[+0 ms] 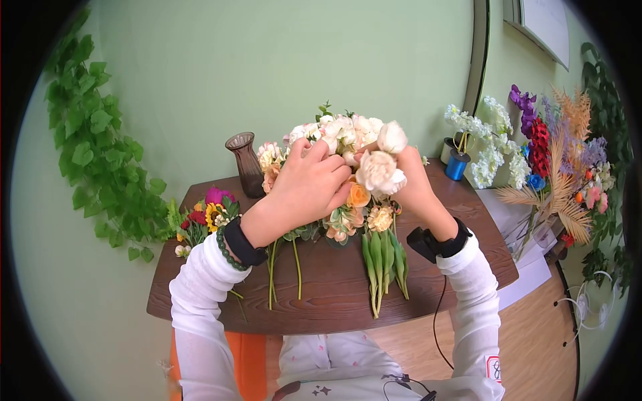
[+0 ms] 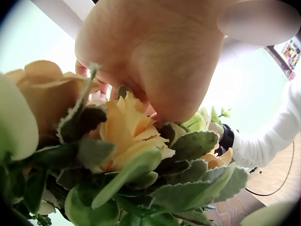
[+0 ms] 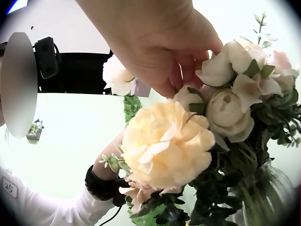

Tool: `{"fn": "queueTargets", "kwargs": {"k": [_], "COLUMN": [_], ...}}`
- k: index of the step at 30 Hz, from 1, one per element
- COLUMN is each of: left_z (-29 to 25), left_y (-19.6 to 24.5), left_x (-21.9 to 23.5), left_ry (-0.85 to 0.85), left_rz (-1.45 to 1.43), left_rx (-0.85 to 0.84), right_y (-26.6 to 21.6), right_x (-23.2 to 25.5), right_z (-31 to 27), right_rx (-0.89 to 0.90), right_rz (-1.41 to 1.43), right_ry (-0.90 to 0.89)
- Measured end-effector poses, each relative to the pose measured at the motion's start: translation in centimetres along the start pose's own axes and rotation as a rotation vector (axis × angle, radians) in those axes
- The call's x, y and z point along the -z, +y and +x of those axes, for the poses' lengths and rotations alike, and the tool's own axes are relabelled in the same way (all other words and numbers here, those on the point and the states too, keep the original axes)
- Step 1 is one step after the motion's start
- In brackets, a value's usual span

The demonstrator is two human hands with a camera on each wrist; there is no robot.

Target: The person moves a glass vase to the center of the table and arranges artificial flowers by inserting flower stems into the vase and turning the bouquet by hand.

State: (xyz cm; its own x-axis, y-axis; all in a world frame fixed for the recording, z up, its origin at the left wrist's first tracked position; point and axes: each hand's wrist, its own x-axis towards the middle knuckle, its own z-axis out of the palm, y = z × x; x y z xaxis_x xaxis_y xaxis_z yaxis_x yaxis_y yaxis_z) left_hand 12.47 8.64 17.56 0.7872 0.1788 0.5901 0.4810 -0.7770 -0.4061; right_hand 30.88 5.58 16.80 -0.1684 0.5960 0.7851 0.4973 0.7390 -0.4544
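Apparently adjusting bouquet (image 1: 342,128) in glass vase (image 3: 275,193), centre of bench (image 1: 328,284). Reaches in with left hand (image 1: 305,182) and right hand (image 1: 418,186), fingers bent; can't tell grip opening or hold. Likely calls for light spacing next, no crushing.

In the right wrist view, reads as "25", in dark digits inside the thin red border of a patch (image 3: 10,187) on a white sleeve (image 3: 56,205). In the head view, shows dark marks, somewhat like an "8", turned sideways inside the red border of a badge (image 1: 493,368) on the right sleeve (image 1: 473,314); too small and distorted to read with certainty.
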Motion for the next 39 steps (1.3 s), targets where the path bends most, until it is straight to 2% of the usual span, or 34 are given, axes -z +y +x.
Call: {"fn": "queueTargets", "kwargs": {"k": [2, 3, 4, 5, 7, 11, 13, 17, 19, 20, 22, 23, 25, 28, 32, 34, 37, 39], "left_z": [0.0, 0.0, 0.1, 0.1, 0.1, 0.1, -0.2, -0.4, -0.4, -0.3, -0.3, -0.3, -0.3, -0.2, 0.0, 0.1, 0.1, 0.0], "left_y": [0.0, 0.1, 0.1, 0.1, 0.1, 0.3, 0.3, 0.4, 0.0, 0.0, 0.0, 0.1, 0.3, 0.1, 0.0, 0.1, 0.1, 0.0], "left_x": [-0.1, -0.2, -0.3, -0.3, -0.2, 0.2, 0.2, 0.4, -0.2, -0.5, -0.8, -0.7, -0.3, -0.5, -0.7, -0.3, -0.6, -0.7], "left_ry": [-0.032, 0.029, 0.09, 0.09, -0.076, -0.128, 0.01, 0.047, 0.031, 0.032, 0.096, 0.096, 0.143, 0.112, 0.054, -0.039, 0.05, 0.037], "left_rz": [0.015, -0.001, -0.018, -0.019, -0.062, -0.101, -0.178, -0.225, -0.242, -0.241, -0.152, -0.153, -0.128, -0.128, -0.075, -0.002, -0.021, -0.03], "left_rx": [0.007, 0.005, 0.002, 0.002, 0.08, 0.11, 0.131, 0.137, 0.085, 0.087, 0.08, 0.079, 0.088, 0.054, 0.051, 0.065, 0.044, 0.044], "right_y": [1.0, 1.3, 1.3, 1.2, 1.0, 0.8, -1.0, -3.1, -3.6, -3.9, -4.5, -4.9, -5.5, -4.3, -3.2, -2.9, -2.2, -2.0], "right_x": [-0.9, -1.2, -1.0, -0.8, -0.5, 0.2, 1.0, 1.5, 1.5, 1.5, 1.7, 1.6, 1.4, 1.0, 0.5, 0.5, 0.3, 0.1], "right_z": [0.2, 0.4, 0.4, 0.4, 0.3, 0.0, -0.1, -0.7, -0.8, -0.8, -0.7, -0.6, -0.5, -0.3, 0.1, 0.3, 0.7, 0.9], "right_rx": [-0.036, -0.072, -0.173, -0.173, -0.139, -0.137, -0.152, -0.156, 0.185, 0.187, 0.379, 0.379, 0.461, 0.499, 0.407, 0.306, 0.216, 0.167], "right_rz": [0.027, 0.055, -0.042, -0.042, -0.06, 0.065, -0.1, 0.012, -0.195, -0.195, -0.325, -0.325, -0.524, -0.571, -0.475, -0.455, -0.439, -0.397], "right_ry": [0.015, 0.031, -0.051, -0.051, -0.104, -0.082, -0.061, -0.015, -0.004, -0.005, -0.177, -0.176, -0.182, -0.136, -0.074, -0.069, -0.042, -0.035]}}
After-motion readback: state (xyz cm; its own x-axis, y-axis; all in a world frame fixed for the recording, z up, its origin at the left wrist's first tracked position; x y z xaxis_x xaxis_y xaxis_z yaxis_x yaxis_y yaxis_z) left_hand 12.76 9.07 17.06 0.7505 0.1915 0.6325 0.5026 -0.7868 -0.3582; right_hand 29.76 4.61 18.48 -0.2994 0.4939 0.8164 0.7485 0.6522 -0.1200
